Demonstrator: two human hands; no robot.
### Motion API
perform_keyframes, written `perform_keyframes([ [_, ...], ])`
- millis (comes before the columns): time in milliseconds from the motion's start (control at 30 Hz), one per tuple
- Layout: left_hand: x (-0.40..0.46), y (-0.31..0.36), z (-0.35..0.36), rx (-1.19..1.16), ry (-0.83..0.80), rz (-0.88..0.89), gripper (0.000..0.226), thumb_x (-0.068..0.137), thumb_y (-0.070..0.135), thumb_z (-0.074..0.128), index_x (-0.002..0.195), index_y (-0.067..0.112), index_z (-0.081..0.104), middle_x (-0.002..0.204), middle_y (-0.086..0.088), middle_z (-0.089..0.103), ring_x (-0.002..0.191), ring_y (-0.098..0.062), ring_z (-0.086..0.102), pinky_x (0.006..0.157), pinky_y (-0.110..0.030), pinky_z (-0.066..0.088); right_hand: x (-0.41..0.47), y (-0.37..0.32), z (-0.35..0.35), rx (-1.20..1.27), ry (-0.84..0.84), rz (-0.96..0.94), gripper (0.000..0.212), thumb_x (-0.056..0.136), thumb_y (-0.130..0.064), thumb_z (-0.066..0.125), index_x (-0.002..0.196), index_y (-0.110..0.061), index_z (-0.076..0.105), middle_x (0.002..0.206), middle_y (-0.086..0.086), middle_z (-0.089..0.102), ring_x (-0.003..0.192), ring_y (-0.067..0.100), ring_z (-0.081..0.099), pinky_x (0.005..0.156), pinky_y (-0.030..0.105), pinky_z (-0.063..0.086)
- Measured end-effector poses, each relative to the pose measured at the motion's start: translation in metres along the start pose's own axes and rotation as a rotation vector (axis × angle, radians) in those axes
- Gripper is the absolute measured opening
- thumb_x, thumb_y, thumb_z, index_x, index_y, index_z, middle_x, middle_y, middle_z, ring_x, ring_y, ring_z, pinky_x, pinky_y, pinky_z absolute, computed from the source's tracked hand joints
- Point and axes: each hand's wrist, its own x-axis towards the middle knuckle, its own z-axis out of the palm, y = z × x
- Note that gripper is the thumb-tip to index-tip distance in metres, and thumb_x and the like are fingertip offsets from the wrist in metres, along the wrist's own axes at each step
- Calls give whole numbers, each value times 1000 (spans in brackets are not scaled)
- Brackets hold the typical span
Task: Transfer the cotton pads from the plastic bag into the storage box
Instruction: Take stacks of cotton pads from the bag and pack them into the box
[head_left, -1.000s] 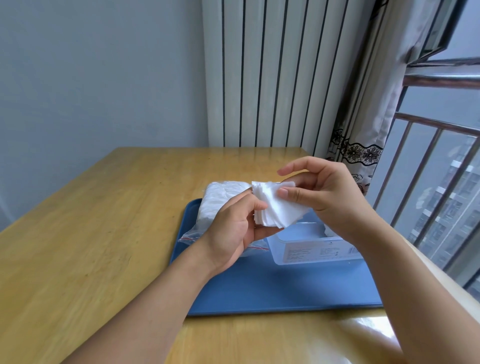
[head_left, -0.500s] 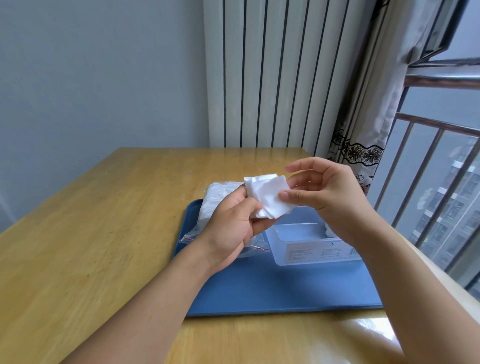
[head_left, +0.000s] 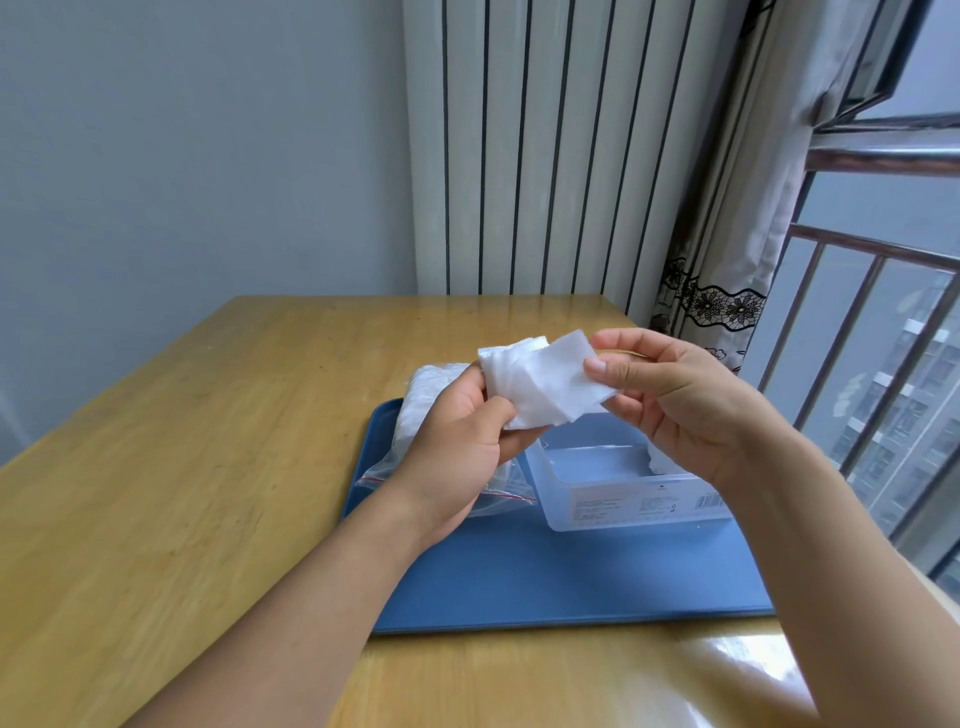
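A fanned stack of white cotton pads (head_left: 540, 382) is held in the air above the tray. My left hand (head_left: 462, 441) grips the stack's lower left end between thumb and fingers. My right hand (head_left: 670, 400) pinches its right end with thumb and fingertips. Behind my left hand lies the clear plastic bag (head_left: 423, 400) with a red zip line, still holding white pads. The translucent storage box (head_left: 623, 499) stands open under my right hand, with some white pads at its right end, partly hidden by my wrist.
Bag and box sit on a blue tray (head_left: 545, 582) on a wooden table (head_left: 182, 493). A white radiator (head_left: 545, 156) stands behind the table. A patterned curtain (head_left: 727, 260) and a window railing (head_left: 883, 338) are at the right.
The stack rose slightly and spread out sideways into a fan. My right hand shifted right, pulling pads toward it, while my left hand kept its grip.
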Motion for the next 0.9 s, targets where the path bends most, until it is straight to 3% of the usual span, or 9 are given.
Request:
perform_keyframes([
  [167, -2, -2, 3, -89, 10, -53, 42, 102, -5, 34, 126, 15, 62, 125, -5, 71, 118, -16, 66, 100, -30, 54, -4, 4, 14, 88, -48, -58, 47, 68, -1, 76, 113, -3, 65, 88, 13, 74, 74, 17, 74, 64, 23, 59],
  [300, -2, -3, 7, -210, -9, -70, 44, 100, -8, 31, 128, 11, 60, 126, -11, 70, 117, -19, 67, 99, -31, 54, -3, 12, 21, 49, 5, -72, 37, 64, -2, 79, 99, -7, 67, 83, 12, 72, 72, 16, 74, 64, 23, 60],
  [433, -2, -1, 7, -267, -17, -69, 48, 96, -9, 27, 128, 6, 59, 127, -15, 69, 118, -22, 66, 99, -34, 54, -1, 14, 20, -14, 52, -94, 33, 68, 1, 80, 97, -7, 67, 79, 9, 70, 68, 15, 72, 57, 21, 56],
  [567, -4, 2, 7, -308, -51, -84, 40, 105, 20, 33, 132, 3, 57, 132, -17, 65, 125, -27, 62, 103, -38, 52, -1, 19, 23, -112, 89, -126, 27, 75, 6, 79, 97, -7, 69, 76, 7, 69, 68, 15, 68, 59, 22, 54],
  [633, -5, 0, 7, -177, -43, -55, 39, 106, 28, 41, 135, 8, 56, 132, -13, 66, 124, -24, 62, 102, -36, 53, -1, 21, 25, -231, 103, -163, 29, 75, 2, 82, 99, -10, 71, 78, 5, 68, 70, 15, 64, 64, 25, 52],
  [733, -6, -8, 8, 55, -33, -15, 32, 106, 15, 41, 135, 15, 55, 128, -4, 70, 120, -17, 65, 98, -33, 54, -4, 27, 33, -462, 92, -277, 43, 78, -12, 81, 115, -27, 67, 104, -5, 67, 87, 9, 63, 74, 23, 52],
  [800, -8, -10, 9, 95, -70, -19, 34, 108, 12, 34, 134, 16, 54, 126, -2, 71, 119, -16, 65, 100, -35, 53, -8, 32, 42, -545, 5, -292, 57, 85, -22, 71, 135, -40, 49, 126, -13, 55, 110, 1, 57, 84, 15, 50],
  [900, -10, -11, 7, 121, -120, -40, 37, 108, 11, 28, 137, 12, 51, 125, -4, 71, 120, -15, 65, 106, -39, 49, -10, 38, 49, -564, -123, -239, 67, 88, -34, 56, 147, -47, 27, 136, -19, 45, 128, 10, 50, 103, 34, 48],
])
